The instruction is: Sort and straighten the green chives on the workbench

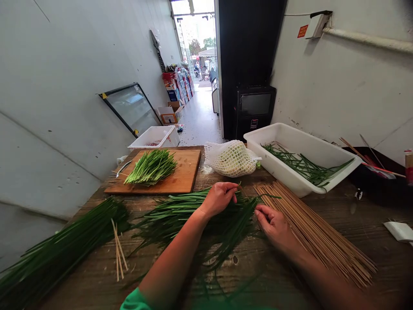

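Note:
My left hand (221,198) is closed, thumb and fingertips pinched over the middle pile of garlic chives (180,211). A thin brown bamboo skewer shows just past its fingertips, partly hidden. To the right, my right hand (272,221) is closed, its thumb and forefinger pinching the ends of several chives that fan out toward me. Beside that hand lies a wide sheaf of bamboo skewers (316,228). Several short pale sticks (118,252) rest left of the middle pile. Farther left lies a large bundle of chives (64,249).
Cut green stalks (151,167) lie on a wooden cutting board (183,172). Behind my hands is a vegetable in white foam netting (230,158). A white tub (309,181) holds more chives. At right stands a dark container (377,185); a smaller white bin (171,137) is beyond the board.

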Available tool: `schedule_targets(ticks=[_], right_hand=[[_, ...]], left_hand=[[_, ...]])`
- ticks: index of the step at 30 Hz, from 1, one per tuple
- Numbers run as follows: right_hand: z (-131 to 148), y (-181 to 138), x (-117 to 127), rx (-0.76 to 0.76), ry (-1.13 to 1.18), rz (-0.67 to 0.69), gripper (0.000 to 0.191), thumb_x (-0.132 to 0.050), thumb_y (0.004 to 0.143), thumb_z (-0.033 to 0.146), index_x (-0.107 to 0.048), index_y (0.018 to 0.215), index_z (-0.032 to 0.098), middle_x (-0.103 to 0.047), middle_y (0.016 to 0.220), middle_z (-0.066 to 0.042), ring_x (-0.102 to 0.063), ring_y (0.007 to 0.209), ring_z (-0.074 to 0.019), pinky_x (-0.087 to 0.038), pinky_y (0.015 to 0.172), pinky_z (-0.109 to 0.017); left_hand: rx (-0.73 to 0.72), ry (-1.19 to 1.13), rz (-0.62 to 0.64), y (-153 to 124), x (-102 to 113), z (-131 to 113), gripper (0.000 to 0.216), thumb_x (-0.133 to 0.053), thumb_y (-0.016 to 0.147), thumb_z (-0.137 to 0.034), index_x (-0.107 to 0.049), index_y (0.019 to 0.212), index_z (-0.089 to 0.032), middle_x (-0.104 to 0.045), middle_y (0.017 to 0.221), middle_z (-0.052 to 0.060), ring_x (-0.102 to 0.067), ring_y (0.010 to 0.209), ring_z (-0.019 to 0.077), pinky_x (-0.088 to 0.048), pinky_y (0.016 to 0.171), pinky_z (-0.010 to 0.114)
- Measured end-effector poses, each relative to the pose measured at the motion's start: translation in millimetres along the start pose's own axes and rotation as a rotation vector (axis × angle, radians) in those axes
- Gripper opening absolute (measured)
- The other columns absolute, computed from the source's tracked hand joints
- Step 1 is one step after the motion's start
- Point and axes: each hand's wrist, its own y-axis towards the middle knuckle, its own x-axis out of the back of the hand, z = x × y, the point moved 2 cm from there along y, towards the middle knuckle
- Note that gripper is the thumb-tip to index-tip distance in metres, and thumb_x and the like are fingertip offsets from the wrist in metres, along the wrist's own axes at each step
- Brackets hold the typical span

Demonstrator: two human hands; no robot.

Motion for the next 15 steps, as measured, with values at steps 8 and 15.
schedule_targets(ticks=[8,15], right_hand=[[3.1,-0.2,2.4,0.004,0.003,-0.019,0.033,-0.043,0.083,0.041,-0.063,0.076,0.016,-0.058,0.063,-0.003,-0.05,0.055,-0.0135,-0.037,0.048,-0.022],[0.7,-1.0,0.9,0.017,-0.028,-0.02,0.034,-0.044,0.084,0.042,-0.064,0.078,0.015,-0.056,0.059,-0.001,-0.047,0.05,-0.0121,-0.036,0.046,-0.022]], left_hand=[[-0.162,0.212,0.124,-11.9,38.6,-15.3,0.029,-0.052,0.086,-0.035,-0.071,0.102,-0.021,-0.07,0.097,0.004,-0.062,0.086,0.016,-0.045,0.079,0.023],[-0.109,0.561,0.181,-11.2,46.0,-0.9,0.01,-0.065,0.075,-0.024,-0.073,0.08,-0.02,-0.063,0.078,0.004,-0.058,0.073,0.0151,-0.043,0.069,0.024]])
